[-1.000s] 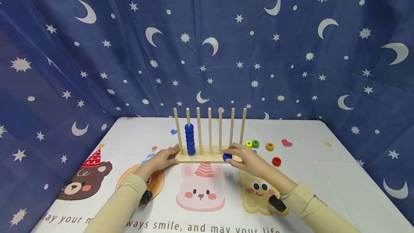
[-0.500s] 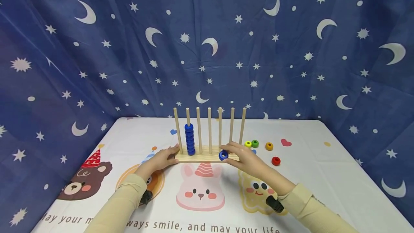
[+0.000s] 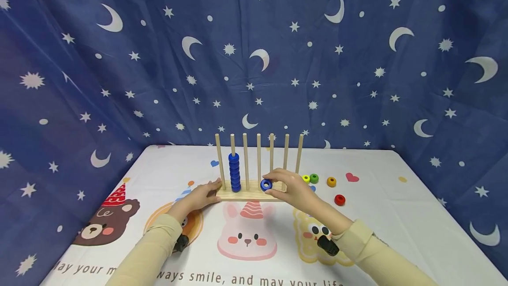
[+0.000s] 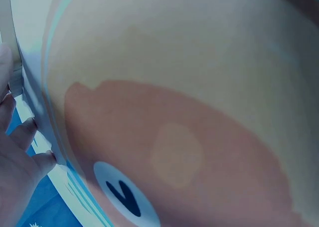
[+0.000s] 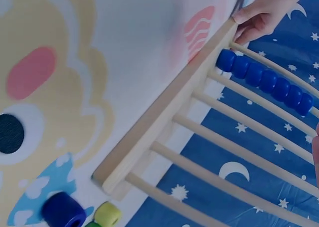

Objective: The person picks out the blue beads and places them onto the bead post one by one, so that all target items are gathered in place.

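Observation:
A wooden peg stand [image 3: 248,195] with several upright rods stands on the table. A stack of blue beads [image 3: 234,173] fills most of its second rod from the left. My left hand [image 3: 201,194] grips the left end of the base, the thumb at the front edge. My right hand [image 3: 291,186] pinches a single blue bead [image 3: 266,185] between thumb and fingers, its hole facing the head camera, in front of the middle rods. In the right wrist view the bead stack [image 5: 266,82] shows on its rod, while the held bead is out of frame.
Right of the stand lie a yellow bead [image 3: 305,178], a green bead [image 3: 314,178], an orange bead [image 3: 331,182] and a red bead [image 3: 339,200]. Another blue bead [image 5: 63,210] appears in the right wrist view. A starry curtain [image 3: 254,56] hangs behind the table.
My right hand has moved left and slightly up along the stand with the blue bead, turning its hole toward the head camera. The left hand keeps its hold on the base.

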Motion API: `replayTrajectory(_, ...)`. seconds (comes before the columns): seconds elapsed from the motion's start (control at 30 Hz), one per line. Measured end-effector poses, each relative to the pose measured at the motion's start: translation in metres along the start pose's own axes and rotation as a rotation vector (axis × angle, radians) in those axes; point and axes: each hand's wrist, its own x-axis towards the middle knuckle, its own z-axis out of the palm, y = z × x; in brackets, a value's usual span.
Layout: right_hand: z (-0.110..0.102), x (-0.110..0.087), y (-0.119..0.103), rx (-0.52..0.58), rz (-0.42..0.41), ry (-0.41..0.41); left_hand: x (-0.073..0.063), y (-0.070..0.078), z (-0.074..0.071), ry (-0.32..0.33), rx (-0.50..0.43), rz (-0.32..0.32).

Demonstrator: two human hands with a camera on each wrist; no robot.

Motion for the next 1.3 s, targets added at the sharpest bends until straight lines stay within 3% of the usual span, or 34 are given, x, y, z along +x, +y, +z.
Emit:
replayTrajectory(0.27,0.006,0.008,-0.004,0.034,-0.045,0.096,0.001,0.002,0.0,0.006,-0.006,0.017)
replayTrajectory(0.47,0.011,0.016,-0.007,0.027,-0.084,0.164,0.0,0.001,0.0,-0.007,-0.006,-0.005)
replayTrajectory(0.63,0.012,0.025,-0.007,0.047,-0.071,0.192,0.001,0.002,-0.001,-0.002,-0.005,-0.007)
replayTrajectory(0.9,0.015,0.035,-0.002,0.077,-0.131,0.251,-0.001,0.003,-0.001,-0.008,-0.016,-0.016)
replayTrajectory(1.3,0.018,0.053,0.002,0.095,-0.071,0.236,0.001,0.001,0.0,-0.012,-0.025,-0.029)
